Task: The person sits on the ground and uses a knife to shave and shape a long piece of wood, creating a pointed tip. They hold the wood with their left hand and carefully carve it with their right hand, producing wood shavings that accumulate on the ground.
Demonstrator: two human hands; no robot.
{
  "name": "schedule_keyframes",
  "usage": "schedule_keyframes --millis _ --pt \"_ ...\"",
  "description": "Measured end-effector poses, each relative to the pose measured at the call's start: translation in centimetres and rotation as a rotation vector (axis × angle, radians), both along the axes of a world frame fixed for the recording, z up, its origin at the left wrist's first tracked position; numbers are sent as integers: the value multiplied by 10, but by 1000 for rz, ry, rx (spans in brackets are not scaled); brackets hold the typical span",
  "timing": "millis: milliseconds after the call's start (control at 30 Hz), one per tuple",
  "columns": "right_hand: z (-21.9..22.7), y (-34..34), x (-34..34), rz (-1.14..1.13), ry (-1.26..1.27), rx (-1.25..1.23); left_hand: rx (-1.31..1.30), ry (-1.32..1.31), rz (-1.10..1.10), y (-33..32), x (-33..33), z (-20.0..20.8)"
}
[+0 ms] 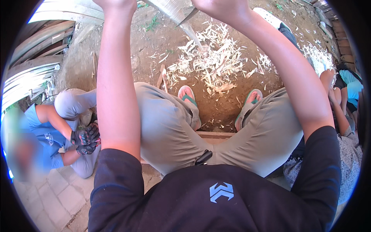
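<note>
My left hand (pixel 116 3) reaches the upper edge of the head view, which cuts off its fingers. Whether it grips anything is hidden. Close by on its right, a pale, tapering piece of wood (pixel 170 13) slants down from the upper edge, its narrow end pointing at a heap of wood shavings (pixel 212 58) on the ground. At the upper edge too, my right hand (pixel 222 7) is closed and partly cut off. From it a dark, pointed knife blade (pixel 188 17) juts left across the wood; the knife's handle is out of sight.
Bare brown soil (pixel 131 46) lies ahead of my sandaled feet. On the left sits a person (pixel 50 123) in black gloves (pixel 85 136), beside stacked boards (pixel 42 46). At the right edge, other people (pixel 340 116) sit close to my arm, near more shavings (pixel 319 56).
</note>
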State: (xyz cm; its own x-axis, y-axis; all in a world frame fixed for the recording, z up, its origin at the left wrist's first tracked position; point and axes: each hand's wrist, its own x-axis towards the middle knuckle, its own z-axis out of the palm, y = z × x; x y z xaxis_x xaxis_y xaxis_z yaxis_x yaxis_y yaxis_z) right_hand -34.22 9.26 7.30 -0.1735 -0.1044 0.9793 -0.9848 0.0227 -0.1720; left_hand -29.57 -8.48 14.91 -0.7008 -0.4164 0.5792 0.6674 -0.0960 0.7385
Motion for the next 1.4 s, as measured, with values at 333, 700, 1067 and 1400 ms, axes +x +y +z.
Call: schedule_keyframes --millis 333,700,1067,1400 --pt "1 -3 2 -4 6 11 -80 0 80 -16 -4 -3" --pt "-2 -3 -3 46 -62 56 -271 245 -356 -29 7 -6" --pt "2 -9 4 22 -18 51 75 168 -100 -14 14 7" --pt "-7 12 3 -53 -145 132 15 55 -107 5 -3 -17"
